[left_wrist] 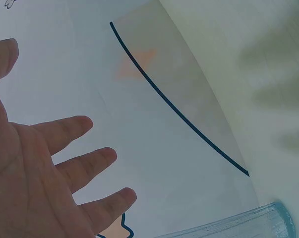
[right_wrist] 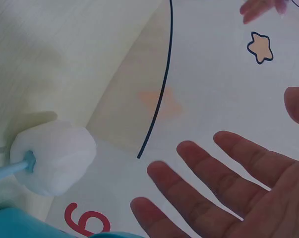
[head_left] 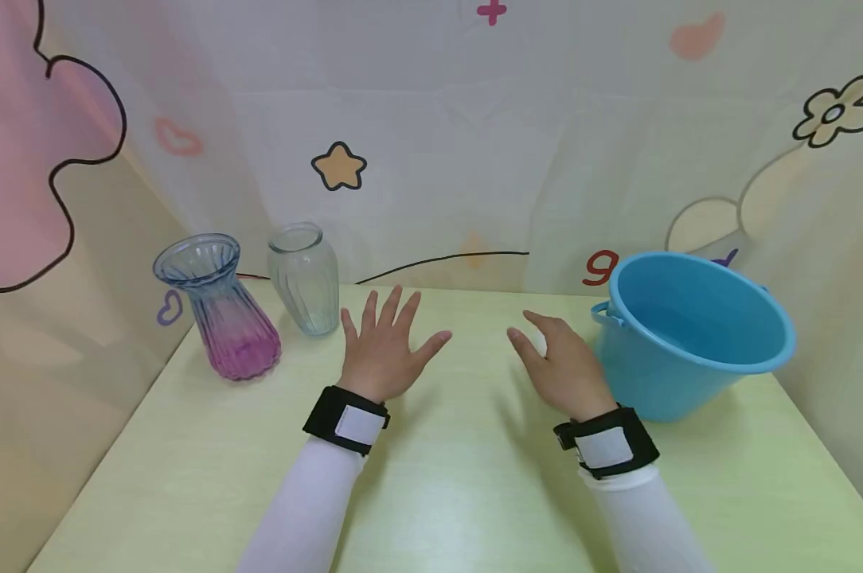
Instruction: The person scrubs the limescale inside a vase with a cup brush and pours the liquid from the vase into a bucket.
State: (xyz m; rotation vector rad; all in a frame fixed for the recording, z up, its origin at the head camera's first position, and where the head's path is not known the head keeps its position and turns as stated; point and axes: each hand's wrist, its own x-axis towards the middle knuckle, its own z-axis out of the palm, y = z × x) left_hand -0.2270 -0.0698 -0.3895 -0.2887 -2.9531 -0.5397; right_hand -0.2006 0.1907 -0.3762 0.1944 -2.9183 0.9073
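White sleeves (head_left: 306,501); left grip (head_left: 384,354), right grip (head_left: 566,368) spread, empty, between glass vases (head_left: 236,328) and blue bucket (head_left: 657,382)

Toward four o'clock in the head view, the bare right hand (head_left: 569,372) is hiding most of a rounded white roll (right_wrist: 65,158). The right wrist view's edges are cutting off the round blue plastic bucket (right_wrist: 20,226) and a slim light-blue rod (right_wrist: 6,172) toward eight o'clock, and the left hand (head_left: 380,358) between one and two. The left wrist view's bottom edge is cropping a clear ribbed glass vase (left_wrist: 238,226) toward five.

White sleeves (head_left: 306,509), black wristbands (head_left: 326,414), pale grey patches (head_left: 605,447)
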